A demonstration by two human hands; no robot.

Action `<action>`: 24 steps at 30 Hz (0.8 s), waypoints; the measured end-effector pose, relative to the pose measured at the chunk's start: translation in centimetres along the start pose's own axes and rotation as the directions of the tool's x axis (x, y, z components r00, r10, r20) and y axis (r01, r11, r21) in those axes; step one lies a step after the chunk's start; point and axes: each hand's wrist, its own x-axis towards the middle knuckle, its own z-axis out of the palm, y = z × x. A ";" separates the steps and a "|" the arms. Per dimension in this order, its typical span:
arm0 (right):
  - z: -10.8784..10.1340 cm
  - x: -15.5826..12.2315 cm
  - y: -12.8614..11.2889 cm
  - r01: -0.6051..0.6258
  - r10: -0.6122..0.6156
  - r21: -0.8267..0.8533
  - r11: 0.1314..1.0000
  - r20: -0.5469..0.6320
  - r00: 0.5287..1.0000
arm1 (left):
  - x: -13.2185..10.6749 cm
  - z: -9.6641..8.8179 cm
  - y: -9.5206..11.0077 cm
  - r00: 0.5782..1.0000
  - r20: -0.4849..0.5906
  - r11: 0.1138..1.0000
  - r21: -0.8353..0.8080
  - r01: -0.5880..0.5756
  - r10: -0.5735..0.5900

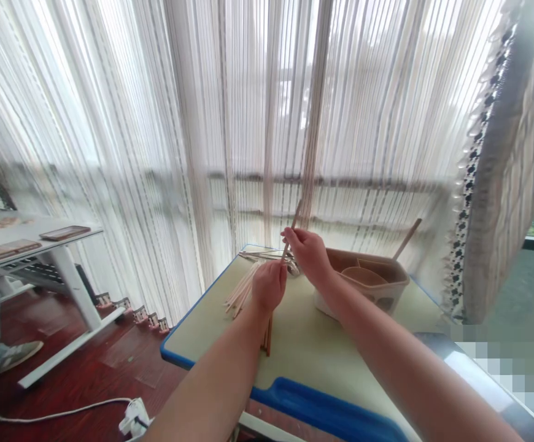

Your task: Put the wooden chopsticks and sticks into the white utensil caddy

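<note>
Gripping one tilted stick (299,212): right hand (307,247) curled closed around its middle, left hand (268,286) closed at its lower end (pale sticks (239,293) lie leftward on the worktop (202,331))

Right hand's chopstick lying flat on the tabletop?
No, the right hand holds the chopstick tilted up, its top end raised above the tabletop.

At twelve o'clock, the curtain (248,123) is sheer cloth. The stick (299,213) at centre and the pale sticks (239,293) toward seven look like matt wood; the brown container (394,290) at four — matt plastic. The tabletop (212,319) looks smooth, its blue edging (331,408) at five plastic; the floor (138,356) at eight — glossy, wood-like.
</note>
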 end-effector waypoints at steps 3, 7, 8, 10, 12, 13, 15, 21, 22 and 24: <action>-1.5 2.1 -2.9 0.086 -0.033 -0.223 0.971 0.234 0.972 | 0.0 0.4 0.0 0.999 -0.036 1.000 0.009 0.030 -0.030; -4.1 2.7 -4.2 0.153 -0.110 -0.256 0.955 0.176 0.978 | 0.1 0.2 0.4 0.998 0.025 0.999 0.002 0.049 -0.049; -4.7 2.6 -4.1 0.172 -0.145 -0.241 0.955 0.127 0.981 | 0.2 0.0 0.7 0.998 0.046 0.999 -0.014 0.051 -0.050; -5.8 2.5 -3.7 0.215 -0.209 -0.209 0.954 0.055 0.976 | 0.4 -0.5 1.7 0.995 0.081 0.996 -0.064 0.055 -0.050; -6.8 2.3 -3.4 0.252 -0.253 -0.180 0.951 0.016 0.967 | 0.6 -1.0 2.9 0.994 0.096 0.988 -0.141 0.067 -0.054; -7.3 2.3 -3.3 0.263 -0.266 -0.167 0.950 0.006 0.964 | 0.7 -1.2 3.7 0.994 0.089 0.979 -0.188 0.079 -0.063; -8.5 2.2 -3.5 0.277 -0.282 -0.135 0.951 -0.018 0.959 | 1.0 -1.4 5.2 0.995 0.043 0.952 -0.289 0.103 -0.095; -13.5 1.7 -4.5 0.269 -0.268 -0.011 0.963 -0.134 0.954 | 4.6 -1.7 9.9 0.994 -0.054 0.872 -0.486 0.056 -0.094; -14.5 1.6 -4.5 0.258 -0.254 0.006 0.966 -0.160 0.954 | 5.5 -1.6 10.7 0.995 -0.053 0.868 -0.495 0.045 -0.082; -16.3 1.4 -4.2 0.244 -0.232 0.036 0.969 -0.200 0.952 | 7.1 -1.4 12.1 0.997 -0.037 0.864 -0.502 0.035 -0.062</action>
